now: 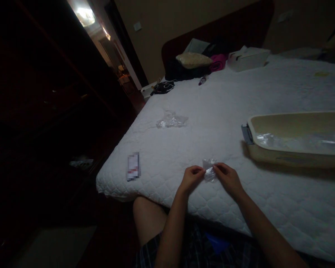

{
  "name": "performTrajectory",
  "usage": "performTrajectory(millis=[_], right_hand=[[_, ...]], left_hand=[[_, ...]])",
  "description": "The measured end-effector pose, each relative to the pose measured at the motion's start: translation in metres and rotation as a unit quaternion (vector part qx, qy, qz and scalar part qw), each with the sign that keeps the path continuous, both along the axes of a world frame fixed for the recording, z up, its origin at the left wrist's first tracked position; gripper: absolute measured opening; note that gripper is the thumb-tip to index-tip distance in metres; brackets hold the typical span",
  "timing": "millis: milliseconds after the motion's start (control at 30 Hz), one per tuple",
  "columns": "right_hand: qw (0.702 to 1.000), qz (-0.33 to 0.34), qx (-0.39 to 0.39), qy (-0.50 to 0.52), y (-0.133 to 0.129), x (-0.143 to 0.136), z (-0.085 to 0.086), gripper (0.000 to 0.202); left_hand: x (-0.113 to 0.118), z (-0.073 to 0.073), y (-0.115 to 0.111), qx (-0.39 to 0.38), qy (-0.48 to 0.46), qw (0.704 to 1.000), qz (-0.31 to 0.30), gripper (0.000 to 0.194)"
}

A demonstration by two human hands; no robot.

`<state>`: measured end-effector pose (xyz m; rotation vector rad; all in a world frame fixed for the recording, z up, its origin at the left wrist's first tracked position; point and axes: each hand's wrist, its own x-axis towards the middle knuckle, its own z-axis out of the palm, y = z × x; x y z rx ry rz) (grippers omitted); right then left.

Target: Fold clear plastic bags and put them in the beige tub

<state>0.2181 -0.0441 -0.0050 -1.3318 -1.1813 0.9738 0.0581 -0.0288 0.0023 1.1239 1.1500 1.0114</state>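
A small clear plastic bag is held between my two hands, just above the near edge of the bed. My left hand pinches its left side between thumb and fingers. On the opposite side, my right hand pinches the bag's upper right part. The bag looks thin and crinkled; whether anything is inside I cannot tell. Farther up the white quilted mattress lies a crumpled heap of clear plastic. To the right of my hands stands a cream plastic bin with a grey latch, with shiny clear plastic inside it.
A blurred-out flat item lies near the bed's left corner. Toward the headboard are a beige pillow, a pink roll, a white box, a small bottle and a dark tangle with cords.
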Motion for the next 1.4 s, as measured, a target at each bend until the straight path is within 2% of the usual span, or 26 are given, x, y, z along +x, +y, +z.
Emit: performTrajectory(millis=[133, 233, 333, 433, 600, 667, 800, 867, 967, 1067, 1133, 1233, 1400], right_hand=[[0.999, -0.006, -0.008, 0.031, -0.001, 0.002, -0.001, 0.034], [0.998, -0.008, -0.024, 0.061, -0.001, 0.005, 0.002, 0.035], [0.996, -0.008, -0.04, 0.078, 0.001, 0.013, 0.013, 0.035], [0.996, -0.019, -0.05, 0.075, 0.004, 0.031, 0.031, 0.035], [0.995, -0.073, -0.055, 0.04, -0.005, 0.086, 0.08, 0.037], [0.994, -0.094, -0.051, 0.012, -0.013, 0.114, 0.102, 0.036], [0.98, -0.177, -0.047, -0.073, -0.022, 0.178, 0.146, 0.037], [0.968, -0.205, -0.088, -0.115, -0.017, 0.211, 0.163, 0.035], [0.949, -0.221, -0.152, -0.165, -0.001, 0.251, 0.174, 0.027], [0.94, -0.185, -0.178, -0.227, 0.015, 0.273, 0.169, 0.029], [0.921, -0.161, -0.191, -0.298, 0.022, 0.278, 0.161, 0.035], [0.856, -0.135, -0.204, -0.456, 0.024, 0.276, 0.155, 0.035], [0.757, -0.076, -0.174, -0.625, 0.019, 0.267, 0.163, 0.016]], left_hand=[[-0.005, 0.001, -0.002, 0.038, 0.021, 0.999, -0.002, 0.033], [-0.006, -0.001, -0.003, 0.039, 0.024, 0.999, 0.019, 0.033], [-0.003, -0.002, -0.003, 0.027, 0.033, 0.997, 0.056, 0.034], [0.003, -0.002, -0.002, 0.037, 0.077, 0.994, 0.072, 0.036], [0.008, 0.001, -0.001, 0.043, 0.134, 0.988, 0.06, 0.037], [0.009, 0.002, 0.0, 0.033, 0.14, 0.987, 0.072, 0.036], [0.012, 0.001, 0.002, 0.014, 0.168, 0.981, 0.092, 0.036], [0.014, 0.001, 0.003, 0.012, 0.181, 0.979, 0.093, 0.036], [0.016, 0.002, 0.004, 0.014, 0.194, 0.976, 0.097, 0.037], [0.017, 0.004, 0.004, 0.014, 0.202, 0.974, 0.105, 0.037], [0.018, 0.005, 0.004, 0.013, 0.207, 0.973, 0.105, 0.038], [0.02, 0.006, 0.004, 0.014, 0.214, 0.971, 0.101, 0.038], [0.02, 0.008, 0.004, 0.018, 0.227, 0.968, 0.102, 0.039]])
